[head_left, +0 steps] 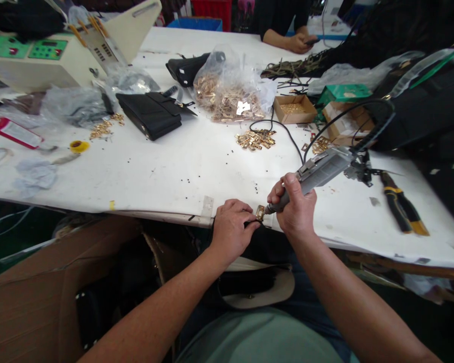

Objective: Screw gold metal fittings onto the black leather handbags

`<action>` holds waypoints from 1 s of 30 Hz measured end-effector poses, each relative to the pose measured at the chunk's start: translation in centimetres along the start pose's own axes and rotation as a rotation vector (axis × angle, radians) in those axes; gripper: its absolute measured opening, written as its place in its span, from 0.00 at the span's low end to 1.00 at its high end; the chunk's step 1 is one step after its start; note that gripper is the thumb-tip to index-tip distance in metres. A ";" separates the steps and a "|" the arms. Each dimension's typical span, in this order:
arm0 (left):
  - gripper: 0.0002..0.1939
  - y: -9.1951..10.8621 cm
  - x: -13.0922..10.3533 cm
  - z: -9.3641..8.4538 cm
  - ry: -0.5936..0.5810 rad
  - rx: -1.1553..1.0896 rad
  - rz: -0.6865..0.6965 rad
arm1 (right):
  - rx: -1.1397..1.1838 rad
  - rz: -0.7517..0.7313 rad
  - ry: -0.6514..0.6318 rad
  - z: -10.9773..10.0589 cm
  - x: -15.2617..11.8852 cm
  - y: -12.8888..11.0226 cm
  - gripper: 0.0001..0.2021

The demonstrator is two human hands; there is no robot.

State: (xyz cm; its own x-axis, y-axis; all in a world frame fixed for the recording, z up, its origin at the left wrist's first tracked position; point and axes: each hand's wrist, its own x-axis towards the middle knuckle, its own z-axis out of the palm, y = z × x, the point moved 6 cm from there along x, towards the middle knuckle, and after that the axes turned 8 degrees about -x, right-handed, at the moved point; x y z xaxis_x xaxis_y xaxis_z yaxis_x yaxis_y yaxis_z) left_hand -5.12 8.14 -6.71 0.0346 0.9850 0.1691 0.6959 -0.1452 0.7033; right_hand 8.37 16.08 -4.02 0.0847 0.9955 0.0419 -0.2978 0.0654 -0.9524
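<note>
My right hand (297,204) is wrapped round a grey electric screwdriver (325,166) with a black cord, held at a slant. Its nose meets a small gold metal fitting (260,213) at the table's front edge. My left hand (232,224) is closed, with thumb and fingers pinching that fitting from the left, along with dark material beneath it. A black bag with a pale lining (257,290) hangs open over my lap below both hands; how it joins the fitting is hidden.
Gold fittings lie in a pile (255,139) and in clear bags (238,96). A black bag (155,113) rests left of them. Yellow-black pliers (404,204) lie at right, beside a small carton (294,109) further back. A person's hand (300,43) holds a phone across the table.
</note>
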 end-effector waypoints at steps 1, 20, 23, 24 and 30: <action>0.03 0.1 0.0 0.0 0.002 0.004 -0.002 | 0.002 0.000 -0.001 0.0 0.0 0.1 0.18; 0.04 0.1 0.1 0.3 -0.027 0.035 0.021 | -0.054 0.036 -0.004 -0.4 -0.2 0.9 0.19; 0.04 0.0 0.0 0.3 -0.017 0.033 0.023 | -0.048 0.025 -0.012 -0.3 -0.2 0.9 0.19; 0.04 0.0 0.0 0.3 -0.013 0.032 0.024 | -0.046 0.021 -0.017 -0.2 -0.2 0.9 0.18; 0.04 -0.3 -0.2 0.4 0.005 0.005 0.028 | -0.163 0.001 -0.069 0.1 -0.7 1.2 0.18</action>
State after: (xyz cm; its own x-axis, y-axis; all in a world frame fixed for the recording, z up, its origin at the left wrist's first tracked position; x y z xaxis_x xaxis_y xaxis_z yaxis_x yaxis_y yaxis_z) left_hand -5.05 8.06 -7.17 0.0502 0.9800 0.1923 0.6982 -0.1722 0.6949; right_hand 7.82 15.49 -5.15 0.0176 0.9983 0.0560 -0.1392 0.0579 -0.9886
